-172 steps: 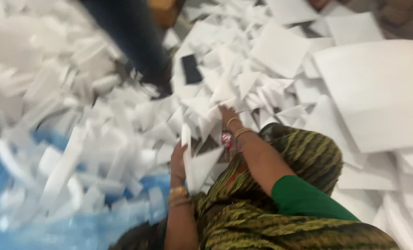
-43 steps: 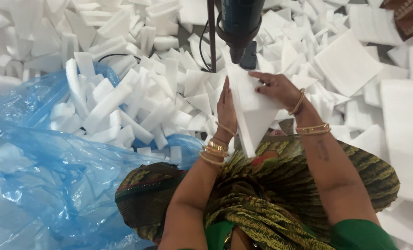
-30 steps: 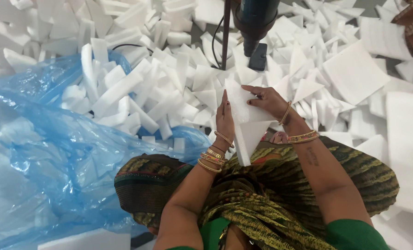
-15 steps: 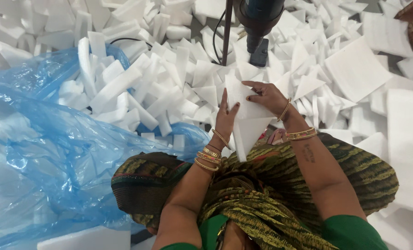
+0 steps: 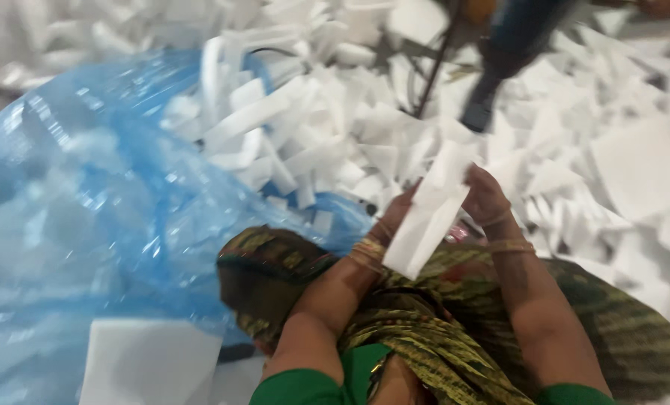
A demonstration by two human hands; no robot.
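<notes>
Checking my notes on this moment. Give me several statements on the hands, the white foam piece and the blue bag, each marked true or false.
1. Both hands grip one white foam piece. True: the left hand and right hand hold it from either side.
2. The blue plastic bag lies to the person's right. False: it lies to the left.
3. White foam scraps litter the floor ahead. True.
4. The wrists are bare. False: both carry bangles.
5. The held piece lies flat on the lap. False: it is held up, tilted.
</notes>
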